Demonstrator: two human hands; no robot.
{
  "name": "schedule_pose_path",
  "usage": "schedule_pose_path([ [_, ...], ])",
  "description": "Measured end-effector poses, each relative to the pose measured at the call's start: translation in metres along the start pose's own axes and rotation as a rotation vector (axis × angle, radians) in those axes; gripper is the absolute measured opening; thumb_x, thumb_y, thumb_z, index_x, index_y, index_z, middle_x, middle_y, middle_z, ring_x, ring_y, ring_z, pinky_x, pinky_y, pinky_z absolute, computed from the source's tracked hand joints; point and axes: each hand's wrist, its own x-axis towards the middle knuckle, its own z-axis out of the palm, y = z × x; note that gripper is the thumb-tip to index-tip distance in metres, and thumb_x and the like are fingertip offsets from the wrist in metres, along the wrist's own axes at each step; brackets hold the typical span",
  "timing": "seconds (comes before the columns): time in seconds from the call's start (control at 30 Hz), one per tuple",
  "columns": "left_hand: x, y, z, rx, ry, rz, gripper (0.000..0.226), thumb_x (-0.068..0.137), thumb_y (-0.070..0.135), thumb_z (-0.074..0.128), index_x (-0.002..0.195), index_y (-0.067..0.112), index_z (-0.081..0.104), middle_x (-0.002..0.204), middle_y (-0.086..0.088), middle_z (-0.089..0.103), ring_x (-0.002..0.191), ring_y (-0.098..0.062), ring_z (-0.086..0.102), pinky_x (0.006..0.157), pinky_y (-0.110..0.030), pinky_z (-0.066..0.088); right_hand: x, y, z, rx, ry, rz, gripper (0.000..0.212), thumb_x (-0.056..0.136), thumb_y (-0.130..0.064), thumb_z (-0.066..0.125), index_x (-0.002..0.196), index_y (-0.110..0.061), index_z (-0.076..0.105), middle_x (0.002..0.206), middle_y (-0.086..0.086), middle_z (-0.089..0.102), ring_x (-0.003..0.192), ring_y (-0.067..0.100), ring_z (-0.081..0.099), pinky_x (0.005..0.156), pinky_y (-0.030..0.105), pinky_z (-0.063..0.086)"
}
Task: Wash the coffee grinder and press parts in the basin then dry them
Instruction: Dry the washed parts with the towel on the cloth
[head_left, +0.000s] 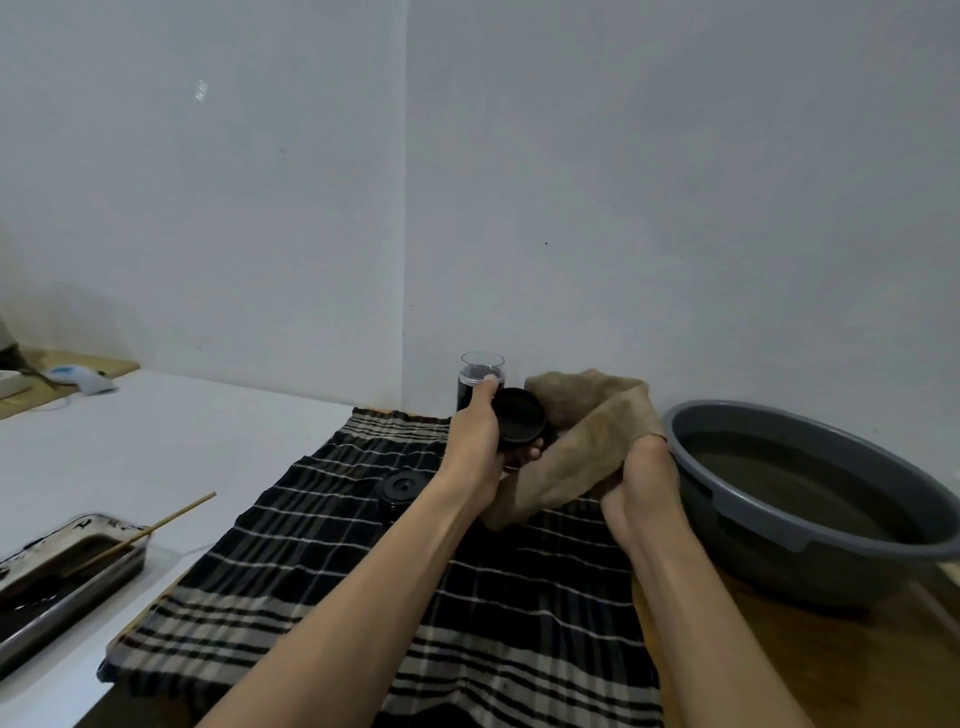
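Landmark: the plaid cloth (415, 597).

Far left of it, a metal tray (67, 582) of dark liquid with a wooden stick (156, 527) resting across it. Not your concern.

On the cloth, near its far-middle, a small black ridged lid (401, 491) lies flat, partly behind your forearm. Judged light and hard.

Past the cloth's far edge, a clear-topped, dark-bodied grinder cylinder (480, 382) stands upright by the wall. The clear part looks like the fragile bit, so take it by the dark body, not the rim.

Over the cloth's far edge, your left hand (480, 441) grips a black round part (519, 415), thumb on the upper rim, fingers curled underneath. It looks matte, rigid and light, probably slick if wet. Hold it by the rim as you have it, leaving the flat face free to wipe.

Just right of that, your right hand (644, 473) is bunched around a tan towel (582, 436), which is soft, limp and touching the black part. Looks like the drying stage.

Right of the cloth, just off its edge, the grey basin (748, 415) holds murky water. Heavy and sloshy, I'd guess, so leave it put.
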Motion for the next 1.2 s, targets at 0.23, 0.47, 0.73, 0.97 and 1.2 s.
schedule_pose_path([
  [0.23,-0.010,-0.019,0.010,0.480,0.072,0.642,0.045,0.104,0.057,0.039,0.092,0.022,0.064,0.101,0.004,0.063,0.105,-0.020,0.061,0.095,-0.046,0.049,-0.008,0.013,0.040,-0.310,-0.119,-0.012,0.013,0.105,-0.016,0.053,0.094,-0.018,0.060,0.087,0.002,0.064,0.082,0.012,0.066,0.061,0.010,0.051],
  [0.47,-0.015,-0.009,0.017,0.286,-0.020,0.588,0.033,0.109,0.021,0.045,0.093,0.011,0.072,0.091,-0.007,0.078,0.092,-0.019,0.073,0.086,-0.035,0.058,-0.022,0.003,0.044,-0.379,-0.101,0.058,0.031,0.108,-0.027,0.044,0.130,-0.013,0.060,0.132,0.014,0.063,0.113,0.024,0.064,0.069,0.013,0.042],
  [0.73,-0.012,-0.020,0.022,0.251,0.244,0.543,0.035,0.107,0.028,0.045,0.089,0.024,0.075,0.091,0.005,0.077,0.094,-0.015,0.072,0.091,-0.043,0.056,-0.031,0.011,0.048,-0.515,-0.035,-0.001,0.024,0.104,-0.035,0.047,0.104,-0.022,0.067,0.090,-0.003,0.067,0.084,0.012,0.062,0.066,0.025,0.048],
  [0.97,0.000,0.017,0.006,0.396,-0.310,0.261,0.048,0.104,0.045,0.055,0.092,0.006,0.080,0.095,-0.013,0.079,0.096,-0.028,0.075,0.097,-0.046,0.057,-0.016,-0.034,0.022,-0.791,-0.189,-0.246,0.024,0.099,-0.014,0.049,0.082,-0.016,0.065,0.074,0.000,0.068,0.065,0.013,0.060,0.050,0.013,0.043],
  [1.2,-0.011,-0.001,0.032,0.241,0.078,0.380,0.055,0.109,0.050,0.039,0.090,0.012,0.075,0.085,-0.003,0.080,0.088,-0.017,0.077,0.091,-0.043,0.060,-0.025,0.006,0.039,-0.292,-0.037,0.004,0.013,0.104,-0.032,0.053,0.100,-0.026,0.064,0.099,-0.003,0.070,0.090,0.013,0.065,0.072,0.027,0.051],
])
